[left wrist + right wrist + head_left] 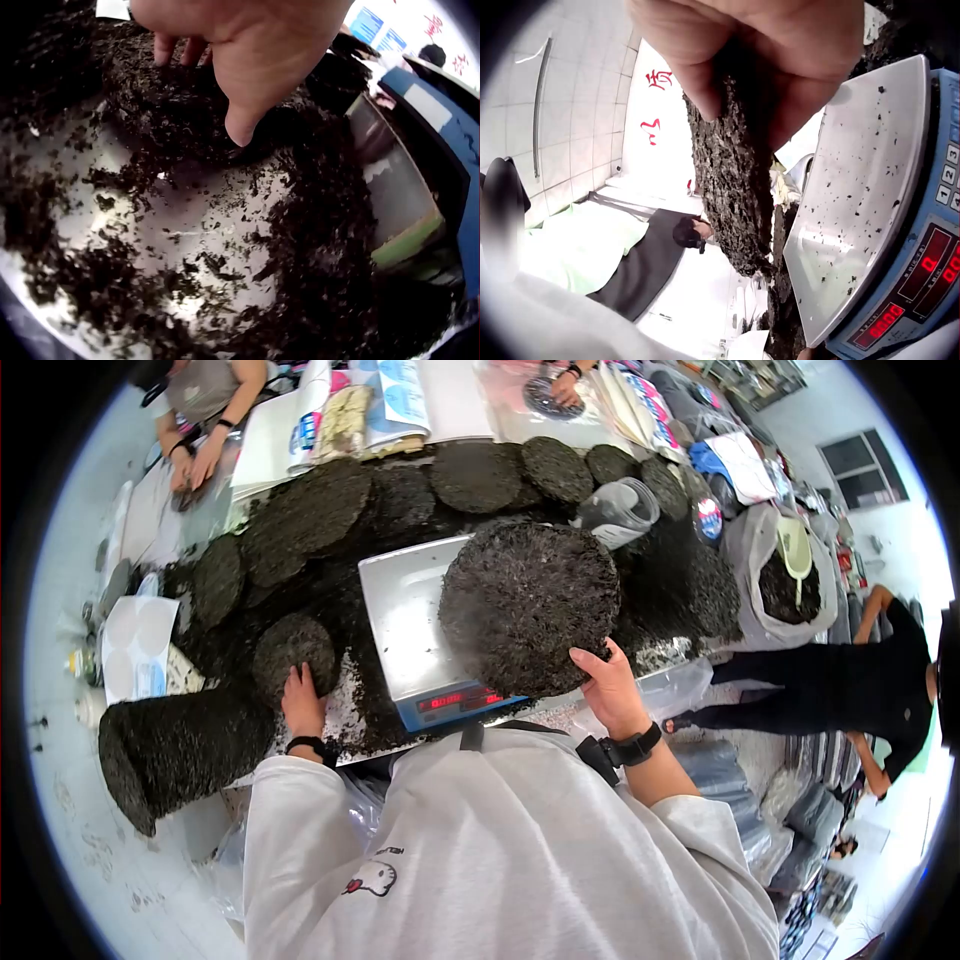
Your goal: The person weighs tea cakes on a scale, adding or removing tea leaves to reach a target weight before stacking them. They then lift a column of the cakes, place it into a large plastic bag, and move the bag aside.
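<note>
A large round dark disc (530,610) is pinched at its edge by my right hand (615,685), thumb on the upper face. The right wrist view shows the disc (731,187) edge-on between the thumb and fingers of the right hand (757,52), beside the metal pan (855,172) of a blue scale. In the head view the disc is over the right part of the scale pan (400,610). My left hand (303,705) rests on a smaller dark disc (292,650), fingers extended; the left wrist view shows the left hand (255,60) on dark matted material (157,105).
More dark discs (475,475) line the table behind the scale. A rolled dark stack (185,750) lies at left. A clear cup (618,512) and a bag with a green scoop (795,550) are at right. Several people are around, one standing (850,695) at right.
</note>
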Motion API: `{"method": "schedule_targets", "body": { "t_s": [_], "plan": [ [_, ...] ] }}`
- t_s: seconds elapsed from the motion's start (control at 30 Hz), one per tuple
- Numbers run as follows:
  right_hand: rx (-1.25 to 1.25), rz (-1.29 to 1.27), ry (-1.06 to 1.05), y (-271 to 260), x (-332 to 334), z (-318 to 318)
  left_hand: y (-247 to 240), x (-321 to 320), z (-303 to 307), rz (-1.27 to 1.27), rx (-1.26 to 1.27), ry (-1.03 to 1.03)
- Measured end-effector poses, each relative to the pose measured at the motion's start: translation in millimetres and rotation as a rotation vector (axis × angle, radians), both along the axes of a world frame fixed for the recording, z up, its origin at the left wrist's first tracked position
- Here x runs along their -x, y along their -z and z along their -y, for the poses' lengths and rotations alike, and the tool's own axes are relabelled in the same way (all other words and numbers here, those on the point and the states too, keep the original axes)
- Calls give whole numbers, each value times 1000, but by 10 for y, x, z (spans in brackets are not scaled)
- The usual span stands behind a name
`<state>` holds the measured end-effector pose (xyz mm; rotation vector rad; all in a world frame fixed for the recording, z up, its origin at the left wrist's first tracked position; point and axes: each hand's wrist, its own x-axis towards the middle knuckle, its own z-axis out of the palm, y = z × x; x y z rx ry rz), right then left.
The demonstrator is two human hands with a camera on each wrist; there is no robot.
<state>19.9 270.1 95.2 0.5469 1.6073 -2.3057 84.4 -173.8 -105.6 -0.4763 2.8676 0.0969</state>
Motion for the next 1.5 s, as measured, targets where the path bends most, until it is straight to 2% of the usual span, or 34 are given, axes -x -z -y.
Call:
{"method": "schedule_targets", "body": {
  "t_s": [0.07, 0.13, 0.23, 0.27, 0.3, 0.37, 0.4, 0.43, 0.47, 0.5, 0.53, 0.57, 0.6, 0.63, 0.67, 0.7, 0.77, 0.83, 0.93, 1.0, 1.07, 1.1, 1.17, 1.2, 1.23, 1.3, 1.37, 1.43, 1.5],
  "plan": [
    [83, -7, 28, -38, -65, -86, 17, -24, 159, -31, -80, 61],
    [75, 3, 47, -41, -97, -198, -210, 2, 215, -13, -153, 128],
    [94, 14, 79, -48, -111, -298, -53, -12, 450, -72, -210, 152],
    [108, 4, 97, -65, -81, -317, -270, 19, 362, -200, -207, 71],
    [117, 1, 82, -79, -38, -332, -467, 52, 349, -205, -197, 58],
    [-8, -68, 90, -91, 44, -347, -808, 54, 363, -634, -216, -171],
    [-105, -30, 106, -81, 98, -332, -921, 5, 397, -748, -294, -289],
    [-95, -29, 80, -46, 150, -286, -1008, -72, 440, -864, -368, -408],
    [-565, -408, -118, 14, 188, -212, -1079, -197, 473, -898, -567, -557],
    [-1021, -798, -312, 60, 215, -147, -1270, -242, 324, -902, -542, -572],
    [-1242, -971, -558, 78, 278, -94, -1423, -273, 90, -1056, -1030, -739],
    [-1319, -977, -773, 208, 268, -33, -1553, -286, -165, -1184, -1538, -880],
    [-1327, -974, -862, 385, 221, -26, -1606, -299, -350, -1171, -1642, -815],
    [-1338, -968, -951, 512, 160, -44, -1652, -286, -552, -1161, -1734, -891],
    [-1303, -964, -870, 532, 145, -90, -1685, -277, -722, -1105, -1854, -784],
    [-1296, -973, -878, 521, 173, -161, -1829, -224, -975, -1047, -1917, -775],
    [-1327, -919, -757, 464, 197, -359, -1916, -67, -1361, -930, -2025, -800],
    [-1292, -898, -732, 399, 231, -561, -2024, 111, -1735, -795, -2233, -798],
    [-1224, -815, -602, 327, 281, -764, -2025, 287, -2094, -853, -2104, -711],
    [-1225, -821, -542, 236, 284, -809, -2137, 310, -2240, -801, -1181, -394],
    [-1236, -821, -492, 218, 253, -880, -2155, 368, -2377, -717, -772, 151],
    [-1241, -813, -482, 230, 246, -910, -1964, 401, -2384, -644, -421, 467],
    [-1283, -806, -519, 275, 198, -963, -1533, 393, -2498, -366, -281, 688],
    [-1286, -797, -515, 297, 171, -995, -1400, 385, -2544, -234, -302, 672],
    [-1306, -797, -524, 315, 143, -1032, -1299, 361, -2532, -230, -306, 678],
    [-1331, -789, -533, 345, 87, -1109, -1419, 387, -2531, -289, -435, 627],
    [-1321, -732, -518, 364, 59, -1200, -1606, 407, -2460, -318, -406, 670],
    [-1307, -716, -499, 413, 63, -1309, -1751, 403, -2315, -433, -373, 553],
    [-1288, -686, -490, 419, 37, -1372, -1898, 398, -2065, -668, -322, 464]
  ]
}}
